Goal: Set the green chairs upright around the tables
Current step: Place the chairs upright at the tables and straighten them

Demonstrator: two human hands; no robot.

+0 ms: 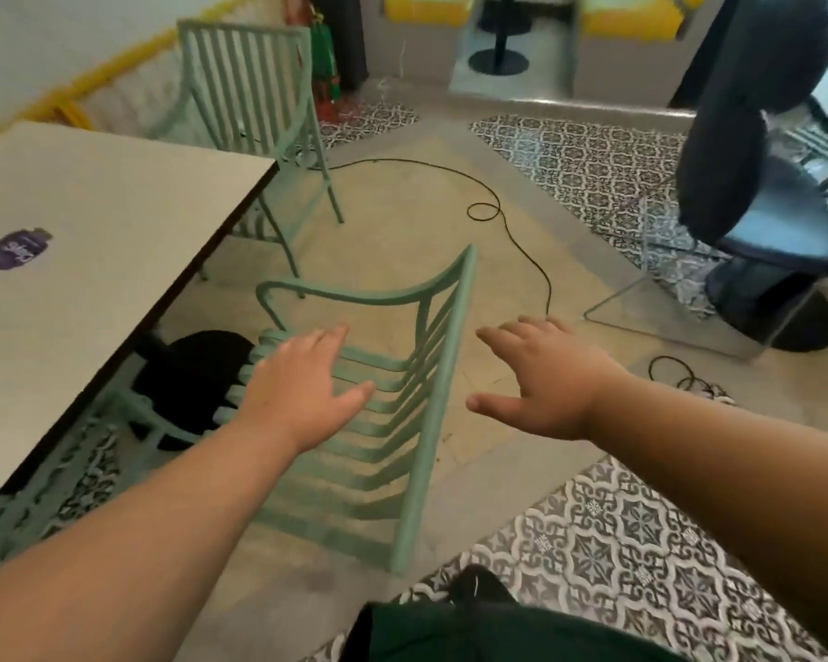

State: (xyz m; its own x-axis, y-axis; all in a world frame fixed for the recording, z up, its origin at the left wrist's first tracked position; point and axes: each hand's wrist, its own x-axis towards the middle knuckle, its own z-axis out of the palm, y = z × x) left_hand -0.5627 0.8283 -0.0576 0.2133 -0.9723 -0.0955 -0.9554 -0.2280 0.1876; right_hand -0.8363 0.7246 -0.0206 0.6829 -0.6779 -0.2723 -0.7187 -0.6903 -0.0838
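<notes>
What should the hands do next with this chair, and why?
Probably grip the green chair by its back rail and slide it towards the table: the left hand and right hand hover open, and it seems to stand short of its edge.

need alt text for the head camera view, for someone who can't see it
Two bare hands, left hand and right hand, reach open toward a green slatted chair beside a pale table. A second green chair stands upright at the table's far end, and a black cable trails across the floor.
</notes>
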